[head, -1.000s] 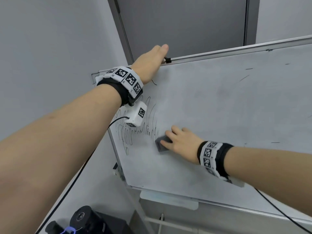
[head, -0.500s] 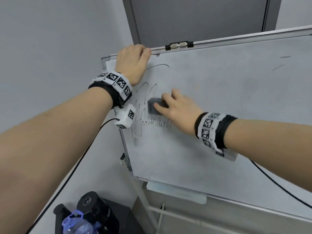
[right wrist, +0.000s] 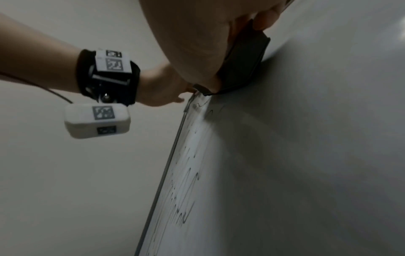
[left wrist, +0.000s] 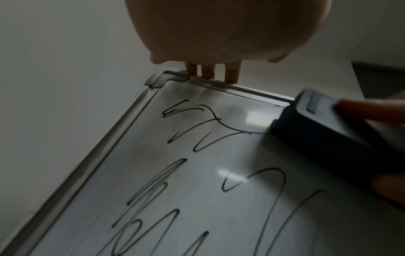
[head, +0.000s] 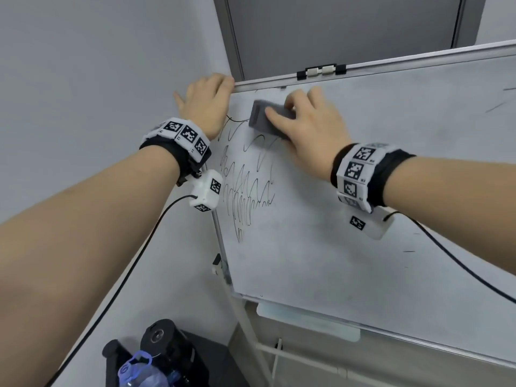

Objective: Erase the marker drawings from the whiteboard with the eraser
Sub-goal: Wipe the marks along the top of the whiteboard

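Note:
The whiteboard (head: 363,219) stands tilted, with black marker scribbles (head: 245,188) near its upper left corner. My right hand (head: 301,127) grips the grey eraser (head: 264,118) and presses it flat on the board just below the top frame, over the upper scribbles. My left hand (head: 206,101) holds the board's top left corner, fingers curled over the frame. In the left wrist view those fingers (left wrist: 210,71) hook over the frame beside the corner, and the eraser (left wrist: 324,138) sits at the right over the scribbles (left wrist: 197,131). In the right wrist view the eraser (right wrist: 243,64) lies under my palm.
A black and silver clip (head: 321,71) sits on the board's top frame. A marker tray (head: 307,322) hangs below the board on a white stand. A black device and a clear water bottle (head: 139,372) stand on the floor at lower left. A grey door is behind.
My right hand has slid the eraser up the board from the middle of the scribbles to near the top frame. My left hand shifted left along the top frame to the corner.

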Demonstrator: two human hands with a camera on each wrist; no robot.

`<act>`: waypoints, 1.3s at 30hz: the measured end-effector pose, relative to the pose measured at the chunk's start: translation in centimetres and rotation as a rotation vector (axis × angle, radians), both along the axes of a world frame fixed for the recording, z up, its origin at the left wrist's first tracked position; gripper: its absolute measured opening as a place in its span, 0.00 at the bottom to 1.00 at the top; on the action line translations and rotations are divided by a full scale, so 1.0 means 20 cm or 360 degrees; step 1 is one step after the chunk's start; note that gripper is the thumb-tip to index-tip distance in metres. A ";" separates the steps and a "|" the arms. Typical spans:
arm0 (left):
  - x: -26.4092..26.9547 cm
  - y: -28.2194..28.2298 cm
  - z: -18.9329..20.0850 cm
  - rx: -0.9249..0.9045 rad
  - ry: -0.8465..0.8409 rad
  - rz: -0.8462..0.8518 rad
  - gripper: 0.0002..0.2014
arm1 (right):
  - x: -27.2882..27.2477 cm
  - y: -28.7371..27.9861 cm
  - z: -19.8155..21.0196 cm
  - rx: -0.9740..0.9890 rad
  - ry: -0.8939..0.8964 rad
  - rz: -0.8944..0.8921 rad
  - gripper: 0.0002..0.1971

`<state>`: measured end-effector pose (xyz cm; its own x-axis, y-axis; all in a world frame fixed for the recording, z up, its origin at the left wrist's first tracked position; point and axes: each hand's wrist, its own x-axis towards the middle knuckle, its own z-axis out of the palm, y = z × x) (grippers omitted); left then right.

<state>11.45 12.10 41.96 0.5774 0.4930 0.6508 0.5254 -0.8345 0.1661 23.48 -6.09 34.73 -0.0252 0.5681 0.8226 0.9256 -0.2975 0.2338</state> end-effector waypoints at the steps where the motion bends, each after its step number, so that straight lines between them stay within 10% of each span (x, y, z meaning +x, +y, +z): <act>1: 0.00 0.02 -0.01 -0.0008 -0.0047 -0.0042 0.27 | -0.01 0.01 0.02 0.0039 0.0004 -0.0001 0.25; 10: 0.00 0.02 -0.03 -0.0117 -0.0185 -0.0110 0.24 | -0.20 0.09 -0.53 -0.1037 -0.0418 -0.0054 0.25; 19: -0.05 0.06 0.01 -0.0157 -0.0279 -0.0250 0.23 | -0.11 0.21 0.12 0.0006 -0.0142 -0.0034 0.20; 28: -0.05 0.06 -0.01 -0.0311 -0.0347 -0.0347 0.21 | -0.34 0.20 -0.66 -0.1159 -0.0358 -0.0054 0.17; 39: -0.14 0.22 0.06 -0.0612 -0.0484 -0.0493 0.19 | -0.20 0.38 0.15 -0.0156 -0.0230 -0.0030 0.25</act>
<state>8.69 16.48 43.06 0.5477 0.5647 0.6174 0.1473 -0.7914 0.5933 19.41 1.61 37.81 -0.1274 0.6470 0.7518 0.8747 -0.2840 0.3927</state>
